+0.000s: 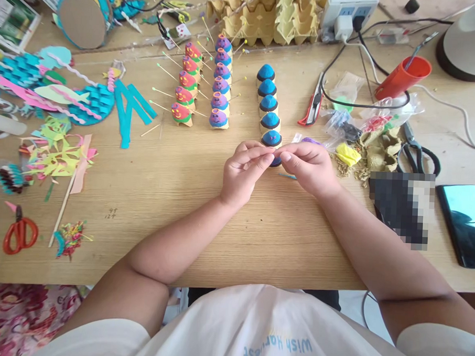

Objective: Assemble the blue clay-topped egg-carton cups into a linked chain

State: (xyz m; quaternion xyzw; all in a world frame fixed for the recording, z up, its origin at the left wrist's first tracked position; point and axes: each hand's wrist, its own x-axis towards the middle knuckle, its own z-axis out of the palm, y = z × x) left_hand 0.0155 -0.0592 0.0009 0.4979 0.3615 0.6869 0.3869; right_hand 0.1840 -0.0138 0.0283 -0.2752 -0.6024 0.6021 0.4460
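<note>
Blue-capped carton cups (268, 103) stand in single file on the wooden counter (181, 196). Five are in clear view, and a sixth cup (276, 162) peeks out beneath the fingers at the near end of the row. The left hand (243, 170) and right hand (309, 168) meet just above it, curled nearly closed with fingertips pinched together. What they grip, if anything, I cannot tell. They are probably held there to stay close to the row. Alongside run six purple cups (221, 85) and five red cups (187, 80), sorted by colour. Red scissors (20, 234) and black scissors (417, 154) lie at either side.
</note>
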